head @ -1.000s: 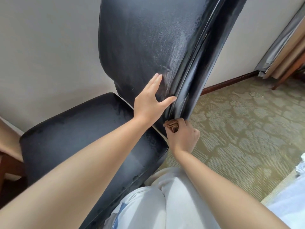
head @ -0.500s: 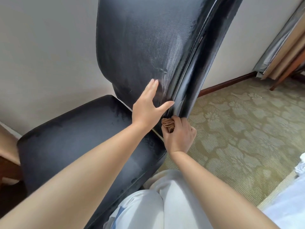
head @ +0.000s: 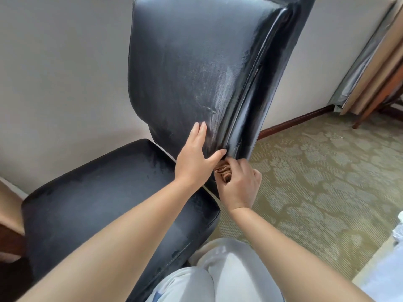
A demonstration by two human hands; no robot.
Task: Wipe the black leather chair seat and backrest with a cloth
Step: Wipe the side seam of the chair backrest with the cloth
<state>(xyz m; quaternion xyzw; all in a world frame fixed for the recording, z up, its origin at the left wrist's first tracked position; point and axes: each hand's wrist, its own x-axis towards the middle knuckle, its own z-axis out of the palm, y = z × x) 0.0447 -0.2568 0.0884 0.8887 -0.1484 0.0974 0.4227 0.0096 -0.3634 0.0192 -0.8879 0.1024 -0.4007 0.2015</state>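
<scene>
The black leather chair's backrest (head: 192, 68) rises tall in the middle, with pale wipe streaks on its lower right part. Its seat (head: 104, 197) spreads out to the lower left. My left hand (head: 196, 155) lies flat on the bottom of the backrest, fingers apart and thumb out toward the side edge. Just right of it, my right hand (head: 238, 184) is closed on a bunched brown cloth (head: 223, 172) pressed against the lower end of the backrest's side edge. Most of the cloth is hidden inside my fist.
A plain wall stands behind the chair, with a dark wooden skirting board (head: 294, 122) at its foot. Patterned green carpet (head: 316, 182) covers the floor to the right. Curtains and a wooden leg (head: 375, 83) are at far right. My light trousers (head: 218, 275) are below.
The view has tilted up, showing more of the backrest's top. Both hands have stayed at the bottom of the backrest; the right hand with the cloth has moved closer under my left thumb.
</scene>
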